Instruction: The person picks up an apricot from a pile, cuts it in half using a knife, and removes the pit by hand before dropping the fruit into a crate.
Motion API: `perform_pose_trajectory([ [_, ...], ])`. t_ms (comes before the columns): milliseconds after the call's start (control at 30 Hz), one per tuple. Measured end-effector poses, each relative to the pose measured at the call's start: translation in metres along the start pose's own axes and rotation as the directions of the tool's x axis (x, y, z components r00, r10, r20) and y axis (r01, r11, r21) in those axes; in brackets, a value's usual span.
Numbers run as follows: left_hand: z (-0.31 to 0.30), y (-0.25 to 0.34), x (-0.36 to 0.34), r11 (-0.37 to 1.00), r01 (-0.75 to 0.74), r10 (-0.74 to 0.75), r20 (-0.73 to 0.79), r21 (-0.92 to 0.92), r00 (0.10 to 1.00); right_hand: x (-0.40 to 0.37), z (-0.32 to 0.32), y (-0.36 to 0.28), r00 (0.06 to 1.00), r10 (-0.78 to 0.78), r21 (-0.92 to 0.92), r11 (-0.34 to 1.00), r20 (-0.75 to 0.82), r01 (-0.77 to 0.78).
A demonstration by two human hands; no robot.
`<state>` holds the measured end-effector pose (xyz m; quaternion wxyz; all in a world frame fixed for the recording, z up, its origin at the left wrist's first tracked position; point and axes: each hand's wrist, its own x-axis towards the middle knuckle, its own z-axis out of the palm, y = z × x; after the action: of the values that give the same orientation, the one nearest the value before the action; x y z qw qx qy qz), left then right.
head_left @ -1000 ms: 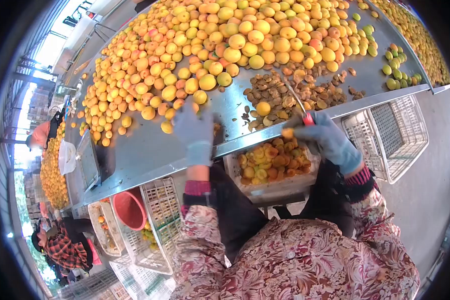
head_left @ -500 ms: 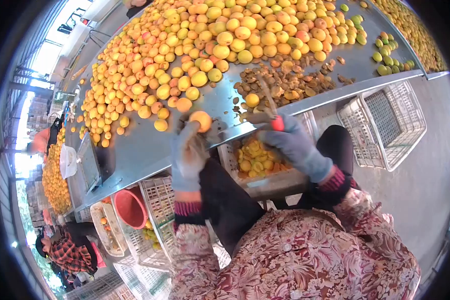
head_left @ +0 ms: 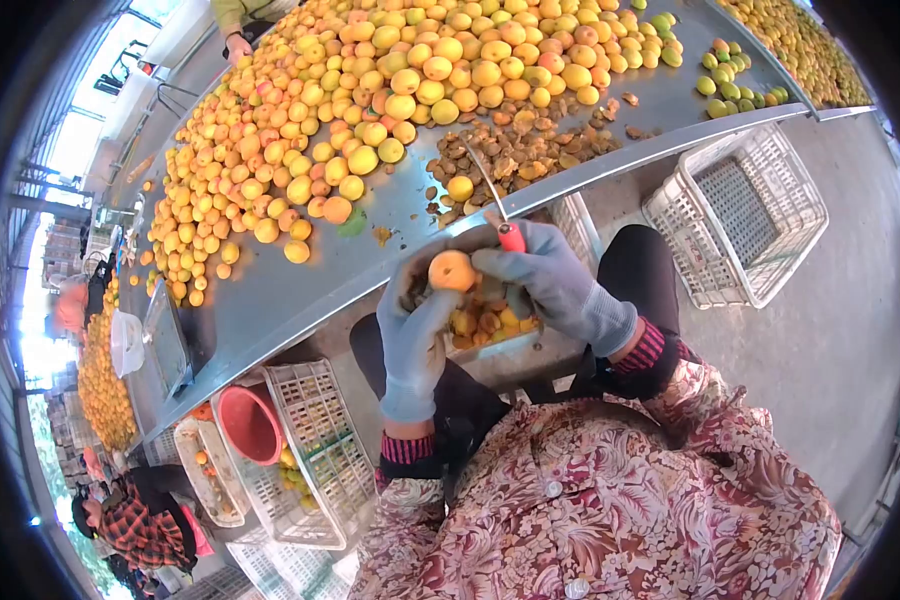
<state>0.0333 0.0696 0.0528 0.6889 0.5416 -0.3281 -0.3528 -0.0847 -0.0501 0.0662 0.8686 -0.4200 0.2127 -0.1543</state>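
Note:
My left hand (head_left: 416, 335), in a grey glove, holds an orange fruit (head_left: 452, 271) above the table's front edge. My right hand (head_left: 560, 285), gloved too, is closed round the red handle of a knife (head_left: 511, 237), whose thin blade points up and away to the left. The fingertips of my right hand are beside the fruit. Below both hands, a container of yellow fruit pieces (head_left: 467, 322) is partly hidden. Brown scraps (head_left: 530, 150) lie on the metal table (head_left: 300, 285) beyond my hands.
A large heap of orange fruit (head_left: 270, 150) covers much of the table, with green ones (head_left: 725, 80) at right. A white crate (head_left: 750, 215) stands on the floor at right. At lower left are a red bucket (head_left: 248, 425) and crates. Another person's hand (head_left: 237, 47) touches the heap.
My left hand has moved right and down with the fruit, closer to my right hand. My right hand has shifted left with the knife. Another person's hand has appeared at the top.

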Motion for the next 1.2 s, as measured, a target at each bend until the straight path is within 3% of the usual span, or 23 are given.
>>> perform_pose_trajectory([
  [33, -0.003, -0.003, -0.002, 1.0, -0.005, 0.005, 0.002, 0.001, 1.0, 0.01, -0.006, 0.001, 0.993, -0.081, -0.138, 0.988, -0.085, 0.069],
  [67, -0.008, -0.007, -0.003, 0.98, 0.056, -0.056, 0.007, -0.192, 0.998, 0.022, -0.013, 0.0, 0.972, -0.172, -0.277, 0.953, -0.159, 0.123],
  [100, -0.013, -0.013, -0.003, 0.918, 0.118, -0.117, 0.024, -0.378, 0.993, 0.034, -0.023, -0.006, 0.934, -0.296, -0.671, 0.736, -0.203, 0.087],
  [167, -0.021, -0.022, 0.0, 0.885, 0.13, -0.126, 0.039, -0.447, 0.991, 0.064, -0.027, -0.02, 0.939, -0.299, -0.959, 0.267, -0.171, -0.089],
  [200, -0.021, -0.023, 0.001, 0.888, 0.09, -0.081, 0.038, -0.451, 0.996, 0.078, -0.023, -0.024, 0.939, -0.297, -0.959, 0.267, -0.172, -0.091],
  [267, -0.021, -0.022, 0.003, 0.889, 0.047, -0.042, 0.02, -0.456, 0.999, 0.105, -0.011, -0.025, 0.98, -0.121, -0.985, -0.047, -0.16, -0.166],
  [400, -0.023, -0.017, 0.006, 0.861, 0.029, -0.056, -0.038, -0.507, 0.998, 0.136, -0.001, -0.012, 0.989, -0.091, -0.972, -0.195, -0.116, -0.132],
  [500, -0.031, -0.016, 0.004, 0.821, 0.036, -0.062, -0.026, -0.569, 0.998, 0.153, -0.005, -0.003, 0.984, -0.094, -0.962, -0.215, -0.153, -0.17],
  [567, -0.032, -0.015, 0.004, 0.861, 0.019, -0.041, -0.033, -0.508, 0.999, 0.16, -0.01, -0.003, 0.983, -0.085, -0.95, -0.254, -0.164, -0.181],
  [633, -0.032, -0.016, 0.003, 0.862, -0.004, -0.027, -0.055, -0.507, 0.998, 0.152, -0.004, -0.014, 0.981, -0.057, -0.976, -0.103, -0.186, -0.191],
  [700, -0.033, -0.016, 0.003, 0.864, -0.033, -0.005, -0.075, -0.503, 0.997, 0.16, -0.013, -0.014, 0.986, -0.077, -0.977, -0.144, -0.15, -0.16],
  [767, -0.035, -0.016, 0.004, 0.846, -0.048, 0.011, -0.072, -0.531, 0.997, 0.165, -0.02, -0.02, 0.965, 0.083, -0.965, 0.06, -0.248, -0.254],
  [800, -0.034, -0.016, 0.005, 0.846, -0.057, 0.022, -0.072, -0.53, 0.997, 0.164, -0.025, -0.021, 0.967, 0.075, -0.967, 0.058, -0.243, -0.247],
  [867, -0.031, -0.015, 0.005, 0.81, -0.079, 0.021, -0.106, -0.581, 0.994, 0.16, -0.038, -0.024, 0.999, -0.014, -0.925, 0.377, -0.044, -0.035],
  [900, -0.033, -0.016, 0.006, 0.808, -0.08, 0.025, -0.101, -0.583, 0.995, 0.154, -0.046, -0.024, 0.999, -0.019, -0.926, 0.375, -0.045, -0.035],
  [967, -0.037, -0.018, 0.008, 0.793, -0.021, 0.006, -0.025, -0.609, 1.0, 0.143, -0.062, -0.021, 0.955, -0.132, -0.578, 0.771, 0.266, 0.268],
  [1000, -0.034, -0.017, 0.009, 0.794, -0.018, 0.007, -0.02, -0.608, 1.0, 0.136, -0.057, -0.024, 0.985, 0.035, -0.32, 0.947, 0.167, 0.02],
  [1033, -0.031, -0.016, 0.01, 0.792, -0.006, -0.005, -0.018, -0.61, 1.0, 0.127, -0.055, -0.032, 0.986, 0.03, -0.316, 0.949, 0.163, 0.023],
  [1100, -0.024, -0.014, 0.011, 0.791, 0.023, -0.035, -0.008, -0.612, 0.999, 0.105, -0.054, -0.047, 0.931, 0.307, -0.248, 0.934, 0.196, -0.256],
  [1133, -0.02, -0.014, 0.013, 0.801, -0.053, 0.021, -0.06, -0.596, 0.998, 0.091, -0.041, -0.041, 0.976, 0.199, -0.2, 0.963, 0.085, -0.179],
  [1167, -0.016, -0.018, 0.013, 0.807, -0.119, 0.066, -0.112, -0.578, 0.992, 0.084, -0.051, -0.038, 0.974, 0.216, -0.181, 0.962, 0.062, -0.202],
  [1200, -0.029, -0.027, 0.007, 0.931, -0.065, 0.012, -0.148, -0.359, 0.989, 0.078, -0.066, -0.031, 0.97, 0.021, -0.461, 0.883, 0.241, 0.095],
])
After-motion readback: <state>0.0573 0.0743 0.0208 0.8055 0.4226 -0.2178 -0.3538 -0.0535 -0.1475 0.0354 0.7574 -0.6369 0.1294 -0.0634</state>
